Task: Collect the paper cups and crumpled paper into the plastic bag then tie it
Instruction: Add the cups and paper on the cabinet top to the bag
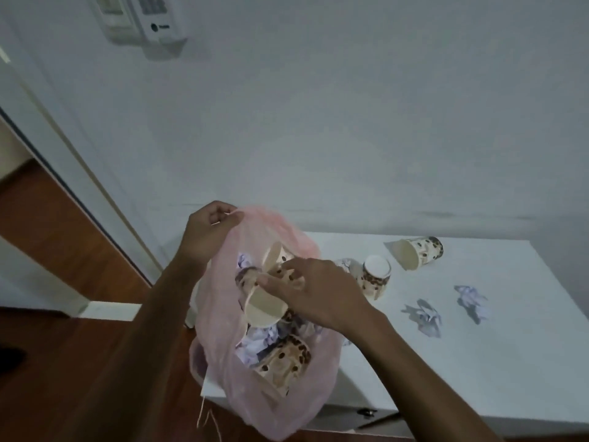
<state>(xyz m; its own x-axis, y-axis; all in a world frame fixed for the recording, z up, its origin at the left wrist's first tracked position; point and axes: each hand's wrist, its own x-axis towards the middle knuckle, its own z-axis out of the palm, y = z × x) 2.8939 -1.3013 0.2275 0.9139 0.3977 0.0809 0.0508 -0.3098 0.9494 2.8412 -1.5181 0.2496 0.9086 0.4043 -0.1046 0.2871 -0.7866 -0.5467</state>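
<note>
Pink translucent plastic bag (223, 314), crumpled paper (425, 317)

The left hand (208, 231) pinches the rim of a pink plastic bag (223, 314) held up at the desk's (478, 362) left edge, while the right hand (318, 291) reaches into its mouth over a paper cup (264, 309) among crumpled paper (258, 341). On the desk, two more cups (376, 277) (417, 252) lie toward the back edge. Two paper balls (425, 317) (471, 301) sit nearer the middle.

Pale wall (350, 122) filled upper frame, white table (478, 362) lower right, brown wood floor (63, 378) lower left, white wall unit (153, 23) top left, dim light.
</note>
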